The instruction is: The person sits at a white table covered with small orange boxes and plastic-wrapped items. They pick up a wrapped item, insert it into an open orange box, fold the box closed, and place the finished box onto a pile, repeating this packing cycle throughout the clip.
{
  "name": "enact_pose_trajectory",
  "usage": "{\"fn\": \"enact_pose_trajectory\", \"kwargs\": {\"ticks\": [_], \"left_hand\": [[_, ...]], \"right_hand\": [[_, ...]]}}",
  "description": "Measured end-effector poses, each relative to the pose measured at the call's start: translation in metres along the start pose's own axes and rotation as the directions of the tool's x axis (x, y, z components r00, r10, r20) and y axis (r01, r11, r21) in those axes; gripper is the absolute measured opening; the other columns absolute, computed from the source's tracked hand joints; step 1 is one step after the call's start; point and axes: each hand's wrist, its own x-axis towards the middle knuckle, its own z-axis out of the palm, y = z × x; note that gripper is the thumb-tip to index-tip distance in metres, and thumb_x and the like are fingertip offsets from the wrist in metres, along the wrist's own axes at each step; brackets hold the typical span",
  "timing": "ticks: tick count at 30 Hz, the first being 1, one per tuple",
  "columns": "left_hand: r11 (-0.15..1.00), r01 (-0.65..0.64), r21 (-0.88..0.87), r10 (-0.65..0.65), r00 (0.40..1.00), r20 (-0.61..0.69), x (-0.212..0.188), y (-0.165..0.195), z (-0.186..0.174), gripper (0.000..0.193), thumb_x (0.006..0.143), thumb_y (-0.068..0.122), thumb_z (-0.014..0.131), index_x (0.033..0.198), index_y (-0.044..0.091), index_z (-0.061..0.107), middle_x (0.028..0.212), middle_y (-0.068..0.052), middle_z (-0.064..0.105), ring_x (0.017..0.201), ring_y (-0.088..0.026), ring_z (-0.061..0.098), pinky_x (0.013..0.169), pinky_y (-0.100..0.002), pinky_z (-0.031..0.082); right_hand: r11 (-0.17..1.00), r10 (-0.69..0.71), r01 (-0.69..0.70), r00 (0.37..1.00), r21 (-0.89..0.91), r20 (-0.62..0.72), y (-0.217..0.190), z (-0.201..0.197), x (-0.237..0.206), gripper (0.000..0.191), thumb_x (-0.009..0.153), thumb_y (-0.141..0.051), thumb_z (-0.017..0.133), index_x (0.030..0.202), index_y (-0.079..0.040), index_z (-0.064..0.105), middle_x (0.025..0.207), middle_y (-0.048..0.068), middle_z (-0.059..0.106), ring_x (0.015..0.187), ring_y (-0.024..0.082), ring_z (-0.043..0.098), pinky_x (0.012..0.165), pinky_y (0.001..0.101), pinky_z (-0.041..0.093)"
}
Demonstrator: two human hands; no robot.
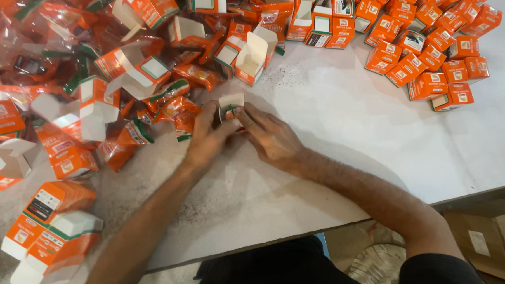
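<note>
Both hands, left hand [208, 137] and right hand [269, 136], grip one small orange-and-white cardboard carton [231, 105] at frame centre on the white worktop [342, 123], flap open. Closed cartons [435, 47] piled upper right look done; open cartons and orange sachets [98, 69] left remain.

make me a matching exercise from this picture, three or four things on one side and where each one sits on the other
Things:
1. small box with its flap up
2. heap of closed orange boxes
3. open box with a white inside
4. clear sachets with orange contents

Places:
A. far left of the table
B. between the left hand and the right hand
C. far right of the table
D. just beyond the hands

Pairs: 1-B, 2-C, 3-D, 4-A
</note>
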Motion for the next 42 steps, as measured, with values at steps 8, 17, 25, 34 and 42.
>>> {"fn": "enact_pose_trajectory", "kwargs": {"ticks": [8, 17, 25, 34, 42], "left_hand": [[0.977, 0.211, -0.009, -0.21, 0.976, 0.057, 0.013, 0.012, -0.014, 0.015, 0.094, 0.009, 0.066, 0.108, 0.003, 0.069, 0.081, -0.003, 0.067, 0.064, -0.009, 0.062, 0.054, -0.029, 0.051], [0.619, -0.592, 0.517, 0.525, 0.801, 0.289, -0.016, 0.009, -0.015, 0.032, 0.088, -0.007, 0.066, 0.12, -0.003, 0.069, 0.124, -0.016, 0.068, 0.115, -0.03, 0.065, 0.097, -0.041, 0.054], [0.56, -0.609, 0.561, 0.53, 0.784, 0.322, -0.016, 0.003, -0.003, 0.025, 0.088, -0.001, 0.079, 0.111, 0.001, 0.068, 0.131, -0.017, 0.068, 0.127, -0.035, 0.067, 0.105, -0.042, 0.057], [0.11, -0.767, 0.632, 0.545, 0.578, 0.607, -0.016, -0.015, -0.004, 0.033, 0.089, 0.006, 0.08, 0.117, -0.007, 0.067, 0.137, -0.02, 0.065, 0.131, -0.038, 0.062, 0.104, -0.047, 0.054], [0.063, -0.834, 0.548, 0.527, 0.494, 0.692, -0.023, 0.025, 0.0, 0.048, 0.092, 0.012, 0.076, 0.135, 0.001, 0.06, 0.143, -0.02, 0.059, 0.131, -0.037, 0.057, 0.111, -0.055, 0.048]], "right_hand": [[0.997, 0.029, -0.027, 0.999, 0.074, -0.027, -0.001, 0.001, 0.002, 0.064, 0.086, -0.003, 0.076, 0.145, -0.004, 0.05, 0.147, 0.022, 0.052, 0.123, 0.043, 0.062, 0.099, 0.0465, 0.056], [0.911, 0.247, -0.243, 0.969, 0.332, 0.032, 0.002, 0.01, -0.006, 0.054, 0.09, -0.003, 0.077, 0.133, -0.004, 0.044, 0.144, 0.023, 0.059, 0.125, 0.043, 0.063, 0.098, 0.0453, 0.057], [0.9, 0.274, -0.274, 0.96, 0.339, 0.049, 0.013, 0.009, -0.015, 0.061, 0.092, -0.007, 0.078, 0.133, -0.004, 0.034, 0.133, 0.022, 0.062, 0.119, 0.044, 0.067, 0.094, 0.0462, 0.058], [0.957, 0.153, -0.165, 0.986, 0.237, 0.072, 0.024, 0.001, -0.03, 0.027, 0.093, -0.004, 0.071, 0.117, -0.012, 0.063, 0.143, 0.021, 0.057, 0.107, 0.041, 0.069, 0.084, 0.0452, 0.059], [0.978, -0.184, 0.174, 0.979, -0.112, -0.085, 0.009, -0.016, -0.031, 0.042, 0.074, 0.005, 0.065, 0.112, -0.013, 0.064, 0.142, 0.023, 0.055, 0.127, 0.042, 0.063, 0.101, 0.0466, 0.059]]}}
